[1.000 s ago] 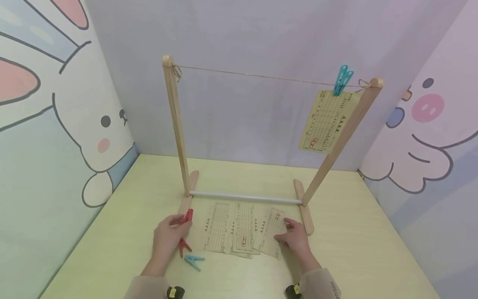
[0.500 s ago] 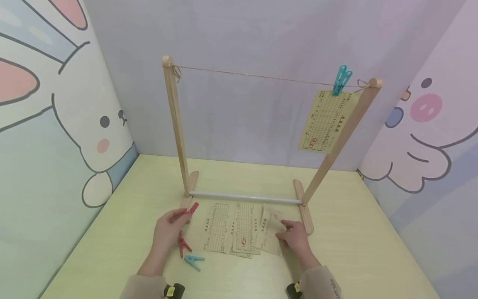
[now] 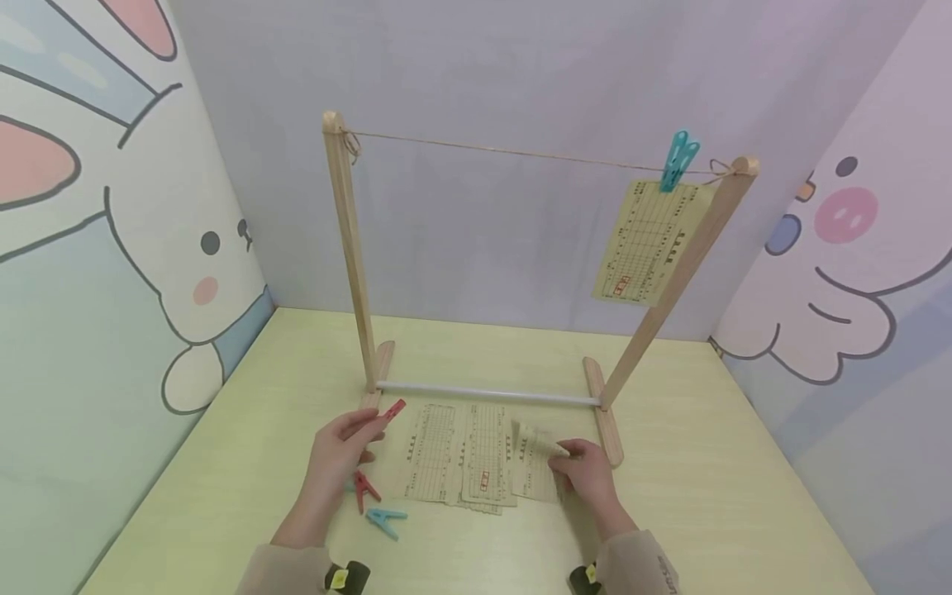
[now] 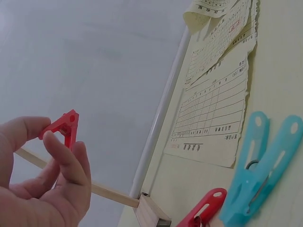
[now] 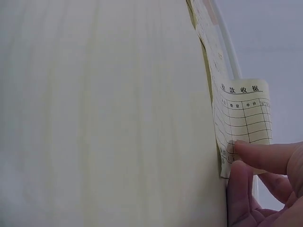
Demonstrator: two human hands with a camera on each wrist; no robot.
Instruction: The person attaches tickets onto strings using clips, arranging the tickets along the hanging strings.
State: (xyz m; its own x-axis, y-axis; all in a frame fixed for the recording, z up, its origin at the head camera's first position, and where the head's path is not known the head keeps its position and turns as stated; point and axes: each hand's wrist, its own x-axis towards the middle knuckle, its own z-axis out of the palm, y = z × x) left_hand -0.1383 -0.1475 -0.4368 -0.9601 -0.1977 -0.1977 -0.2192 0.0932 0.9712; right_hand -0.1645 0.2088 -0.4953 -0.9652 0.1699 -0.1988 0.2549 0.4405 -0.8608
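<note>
My left hand (image 3: 344, 450) pinches a red clothespin (image 3: 392, 411) between thumb and fingers, lifted off the table; the left wrist view shows the red clothespin (image 4: 61, 126) at my fingertips. My right hand (image 3: 583, 471) pinches the edge of a yellowish paper slip (image 3: 537, 442) and curls it up off the table; the right wrist view shows this slip (image 5: 241, 120) bent over my fingers. Other printed slips (image 3: 461, 454) lie flat between my hands. A second red clothespin (image 3: 364, 489) and a blue clothespin (image 3: 387, 521) lie by my left wrist.
A wooden drying rack (image 3: 349, 248) with a string (image 3: 521, 153) stands behind the slips on the pale green table (image 3: 706, 496). A blue clothespin (image 3: 678, 159) holds one slip (image 3: 647, 240) on the string at the right. Cartoon wall panels enclose the table.
My left hand has raised the red clothespin from the table and tilted it forward. My right hand has curled the right slip's far edge up toward me.
</note>
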